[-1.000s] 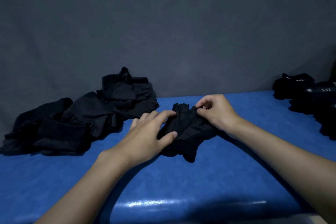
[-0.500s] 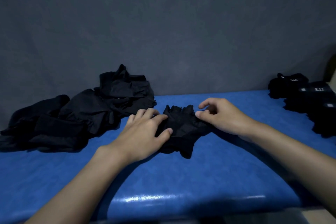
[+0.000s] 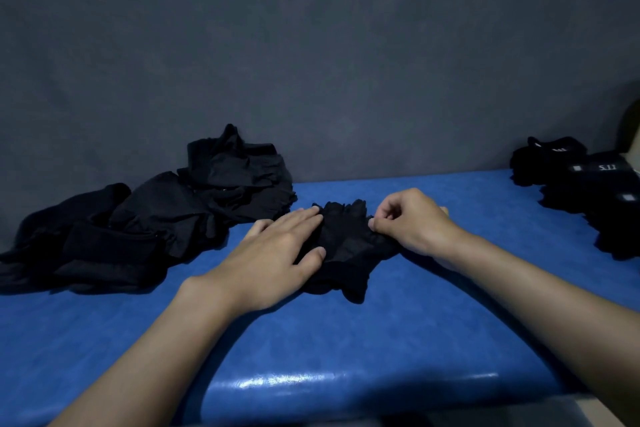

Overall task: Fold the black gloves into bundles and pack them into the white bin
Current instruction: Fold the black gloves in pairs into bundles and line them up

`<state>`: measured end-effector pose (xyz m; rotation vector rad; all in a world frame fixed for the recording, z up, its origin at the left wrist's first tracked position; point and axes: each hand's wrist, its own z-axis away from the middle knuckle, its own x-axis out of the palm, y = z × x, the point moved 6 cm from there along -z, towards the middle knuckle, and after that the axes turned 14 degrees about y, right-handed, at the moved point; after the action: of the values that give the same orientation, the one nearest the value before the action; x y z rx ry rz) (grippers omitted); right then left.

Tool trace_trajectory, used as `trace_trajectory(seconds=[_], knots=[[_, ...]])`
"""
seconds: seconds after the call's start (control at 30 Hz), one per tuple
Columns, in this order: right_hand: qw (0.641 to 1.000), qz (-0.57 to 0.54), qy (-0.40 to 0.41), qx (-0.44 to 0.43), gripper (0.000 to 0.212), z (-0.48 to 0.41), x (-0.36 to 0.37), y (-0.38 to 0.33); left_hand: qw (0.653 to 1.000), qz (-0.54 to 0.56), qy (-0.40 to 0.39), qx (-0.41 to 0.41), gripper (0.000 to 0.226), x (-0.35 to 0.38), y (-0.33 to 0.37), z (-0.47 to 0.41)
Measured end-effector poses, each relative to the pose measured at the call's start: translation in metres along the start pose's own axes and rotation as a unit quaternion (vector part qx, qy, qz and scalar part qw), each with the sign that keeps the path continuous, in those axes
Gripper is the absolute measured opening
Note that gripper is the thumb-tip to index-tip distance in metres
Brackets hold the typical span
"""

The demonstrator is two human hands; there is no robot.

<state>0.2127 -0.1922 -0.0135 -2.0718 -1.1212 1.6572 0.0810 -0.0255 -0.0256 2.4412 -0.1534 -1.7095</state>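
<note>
Head view, and the black glove (image 3: 343, 243) sits mid-table on the blue table (image 3: 346, 340). The left hand (image 3: 273, 253) lies flat across the glove's left half, fingers straight and pressing down, thumb on the cloth. The right hand (image 3: 412, 222) has its fingers curled and pinches the glove's right edge. Just left of the glove, a loose pile of black gloves (image 3: 138, 218) crowds in, its near fringe just beside the left fingertips. Well to the glove's right, a stack of labelled black gloves (image 3: 588, 184) runs off the frame, with a bare blue stretch between. Behind the glove the table's back edge meets the grey backdrop (image 3: 311, 62) after a narrow strip. In front of the glove there is broad blue surface down to the glossy front edge, crossed only by the two forearms.
</note>
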Motion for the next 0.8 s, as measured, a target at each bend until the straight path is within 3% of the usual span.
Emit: trace_trajectory(seconds=[0.13,0.33,0.43,0.53,0.63,0.73,0.8], knots=[[0.999,0.016,0.002,0.037,0.014,-0.008,-0.002,0.003,0.999,-0.032,-0.014,-0.013,0.079,0.001,-0.002,0.0],[0.988,-0.144,-0.051,0.021,0.033,-0.013,0.008,-0.008,1.0,-0.007,0.008,-0.009,0.069,-0.004,0.002,-0.001],[0.993,-0.099,-0.06,-0.012,0.047,-0.01,0.012,-0.008,1.0,-0.014,0.0,0.012,0.068,-0.003,0.005,-0.002],[0.995,-0.094,-0.029,-0.027,0.023,-0.01,0.009,-0.004,0.999,-0.042,-0.007,0.01,0.063,-0.002,0.005,-0.001],[0.997,-0.063,-0.016,-0.03,0.023,-0.008,-0.002,0.001,0.999,-0.05,-0.008,-0.002,0.065,-0.003,0.006,0.001],[0.998,-0.033,-0.057,-0.018,0.037,0.001,-0.017,0.005,0.998,-0.052,-0.013,-0.013,0.061,-0.003,0.008,0.003],[0.993,-0.043,-0.109,-0.01,0.035,0.009,-0.023,0.005,0.999,-0.049,-0.013,-0.018,0.062,-0.002,0.01,0.004]])
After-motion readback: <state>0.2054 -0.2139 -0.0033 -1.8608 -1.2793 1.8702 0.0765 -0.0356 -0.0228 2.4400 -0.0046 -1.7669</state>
